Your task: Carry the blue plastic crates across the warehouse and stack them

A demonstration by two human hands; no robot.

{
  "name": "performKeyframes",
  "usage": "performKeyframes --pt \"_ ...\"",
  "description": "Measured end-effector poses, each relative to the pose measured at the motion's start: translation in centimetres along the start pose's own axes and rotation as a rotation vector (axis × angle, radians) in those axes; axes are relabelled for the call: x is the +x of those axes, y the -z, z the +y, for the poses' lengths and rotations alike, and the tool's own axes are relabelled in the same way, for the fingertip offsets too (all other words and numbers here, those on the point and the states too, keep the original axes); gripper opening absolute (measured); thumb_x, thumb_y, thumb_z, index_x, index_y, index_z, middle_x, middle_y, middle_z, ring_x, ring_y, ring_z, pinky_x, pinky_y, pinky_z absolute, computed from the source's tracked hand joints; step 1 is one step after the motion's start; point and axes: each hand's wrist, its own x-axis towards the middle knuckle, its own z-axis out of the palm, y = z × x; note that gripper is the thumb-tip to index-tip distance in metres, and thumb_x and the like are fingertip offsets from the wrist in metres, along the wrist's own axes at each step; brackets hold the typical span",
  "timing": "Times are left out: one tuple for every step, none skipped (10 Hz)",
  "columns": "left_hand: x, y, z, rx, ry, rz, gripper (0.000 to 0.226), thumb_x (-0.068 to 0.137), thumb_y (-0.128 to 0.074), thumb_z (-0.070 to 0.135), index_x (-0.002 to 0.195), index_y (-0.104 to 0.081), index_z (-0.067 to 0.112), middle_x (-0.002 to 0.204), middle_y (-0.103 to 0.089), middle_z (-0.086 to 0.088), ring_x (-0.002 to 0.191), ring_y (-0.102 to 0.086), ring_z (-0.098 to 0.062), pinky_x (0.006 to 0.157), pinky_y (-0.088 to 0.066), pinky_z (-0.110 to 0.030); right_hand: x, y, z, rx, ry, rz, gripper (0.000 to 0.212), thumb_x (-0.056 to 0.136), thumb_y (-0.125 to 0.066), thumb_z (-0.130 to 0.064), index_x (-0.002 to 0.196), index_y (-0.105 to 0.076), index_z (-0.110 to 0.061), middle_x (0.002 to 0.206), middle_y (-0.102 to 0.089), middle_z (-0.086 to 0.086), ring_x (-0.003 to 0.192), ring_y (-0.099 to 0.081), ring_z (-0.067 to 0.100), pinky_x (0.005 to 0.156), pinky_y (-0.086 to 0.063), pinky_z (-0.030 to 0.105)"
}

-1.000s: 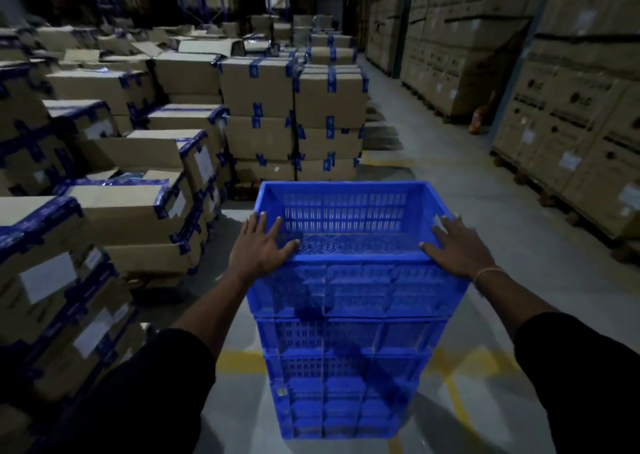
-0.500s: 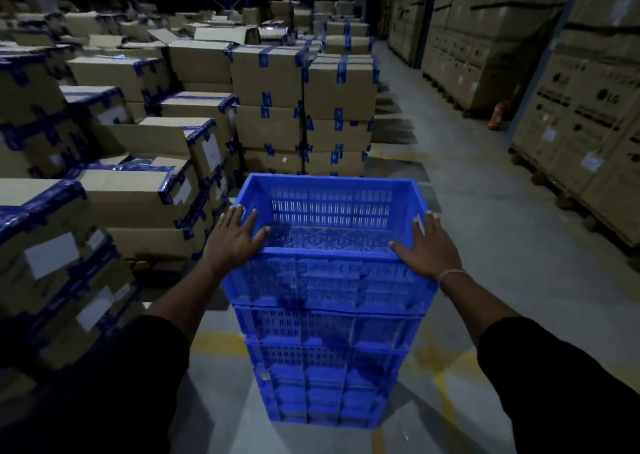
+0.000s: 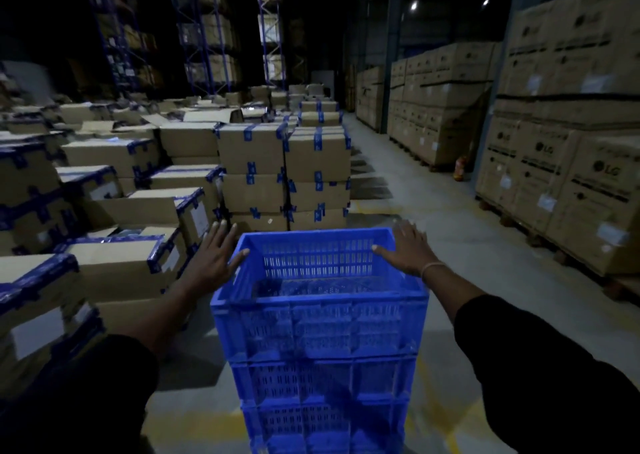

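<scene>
Standing on the grey floor (image 3: 467, 245) near the middle, the stack of blue crates (image 3: 320, 346) has taped cardboard boxes (image 3: 252, 162) crowding its left. Both hands lie flat on the top crate's side rims, left hand (image 3: 216, 257) and right hand (image 3: 408, 251) with fingers spread, gripping nothing. The stack probably sits square, though dimness hides the seams; a sideways nudge could tip it.

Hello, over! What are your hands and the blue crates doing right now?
Left hand open, flat on top crate left rim. Right hand open on right rim. Crate stack upright on floor. Cardboard boxes straight ahead.
</scene>
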Motion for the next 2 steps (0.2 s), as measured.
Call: performKeyframes --pt "2.6 6.1 0.2 0.057 -0.095 0.203 0.091 0.094 -0.017 0.072 0.162 -0.014 0.012 0.169 0.001 -0.011 0.156 0.008 -0.025 0.126 -0.007 -0.048 1.8 6.2 -2.5 0.042 0.080 0.180 0.108 0.080 -0.032 -0.085 0.157 -0.001 -0.015 0.165 0.007 0.009 0.151 0.011 0.026 0.122 0.002 0.047" --pt "4.2 11.8 0.7 0.144 -0.177 0.353 0.082 0.099 -0.022 0.063 0.161 -0.014 0.009 0.169 -0.004 -0.016 0.157 0.002 -0.029 0.126 -0.009 -0.047 2.8 12.1 -5.1 -0.002 0.175 0.433 0.099 0.087 -0.036 -0.076 0.157 -0.001 -0.014 0.165 0.006 0.007 0.151 0.008 0.024 0.122 0.000 0.044"
